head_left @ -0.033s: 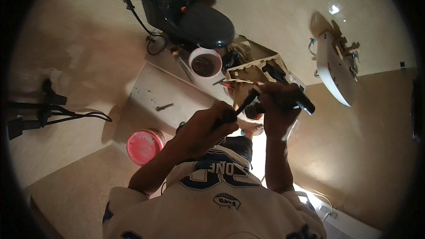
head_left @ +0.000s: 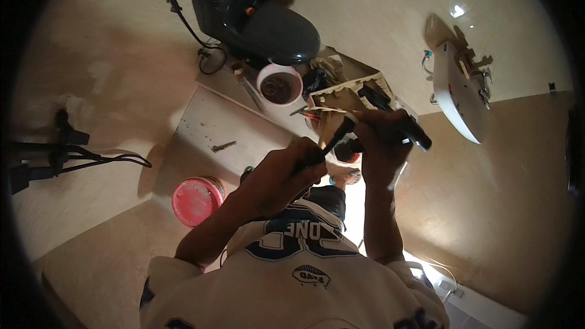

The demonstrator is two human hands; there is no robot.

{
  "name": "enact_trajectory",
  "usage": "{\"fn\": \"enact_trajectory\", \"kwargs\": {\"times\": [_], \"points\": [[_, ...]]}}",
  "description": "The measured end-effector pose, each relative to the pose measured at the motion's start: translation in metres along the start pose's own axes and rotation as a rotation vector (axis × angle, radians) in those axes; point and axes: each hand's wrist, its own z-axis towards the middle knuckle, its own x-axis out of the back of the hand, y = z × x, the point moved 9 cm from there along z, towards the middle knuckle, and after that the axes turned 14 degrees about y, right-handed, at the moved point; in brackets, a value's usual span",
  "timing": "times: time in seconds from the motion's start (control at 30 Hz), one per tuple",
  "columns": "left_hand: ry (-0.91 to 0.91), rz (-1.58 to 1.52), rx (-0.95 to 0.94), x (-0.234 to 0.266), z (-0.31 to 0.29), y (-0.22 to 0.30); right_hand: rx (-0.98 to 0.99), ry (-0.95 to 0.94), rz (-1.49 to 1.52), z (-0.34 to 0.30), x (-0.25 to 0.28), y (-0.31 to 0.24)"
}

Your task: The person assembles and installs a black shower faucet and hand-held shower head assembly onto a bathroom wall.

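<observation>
the left hand (head_left: 285, 173) is curled in a fist around the low end of a thin dark rod (head_left: 333, 141). its thumb lies along the side, and its fingers wrap over the top. the right hand (head_left: 382, 149) is curled around a fat black tool (head_left: 417, 133), with a shiny round end that pokes out to the right. the two hands are near each other but do not touch.

the dark rod lies in the gap between them, up in front of the chest. its long way runs on a slant, from the left fist up and to the right, to the fingers of the right hand. so the rod is to the right of the left hand and to the left of the right hand. its low end is with the left hand, and its top end is by the right hand. i cannot tell if the right fingers pinch that top end or just sit next to it.

past the hands there is a tan box (head_left: 341, 99) with black things in it. a white bucket (head_left: 290, 72) with dark stuff inside is near the box. a black toilet (head_left: 277, 31) is behind the bucket. a red bucket (head_left: 196, 202) is off to the left.
</observation>
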Motion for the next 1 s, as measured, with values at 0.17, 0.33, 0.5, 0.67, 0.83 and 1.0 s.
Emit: {"fn": "enact_trajectory", "kwargs": {"times": [0.17, 0.33, 0.5, 0.67, 0.83, 1.0], "points": [[-0.110, -0.194, 0.148, -0.027, 0.011, 0.000, -0.278, -0.051, 0.018, 0.025, 0.008, 0.026], [-0.075, -0.341, 0.175, -0.018, 0.019, 0.003, -0.199, -0.021, -0.070, 0.030, 0.004, 0.016], [-0.211, -0.086, -0.092, -0.044, 0.020, -0.002, 0.248, 0.013, -0.175, 0.038, 0.064, 0.022], [-0.199, -0.164, -0.359, -0.028, -0.002, 0.033, 0.399, -0.156, 0.023, 0.011, 0.030, -0.018], [-0.021, 0.007, -0.327, -0.008, -0.012, 0.014, 0.628, -0.549, -0.318, -0.027, -0.029, -0.029], [-0.089, 0.081, -0.244, -0.028, 0.007, 0.020, -0.135, -0.472, 0.071, 0.013, 0.006, 0.042]]}}
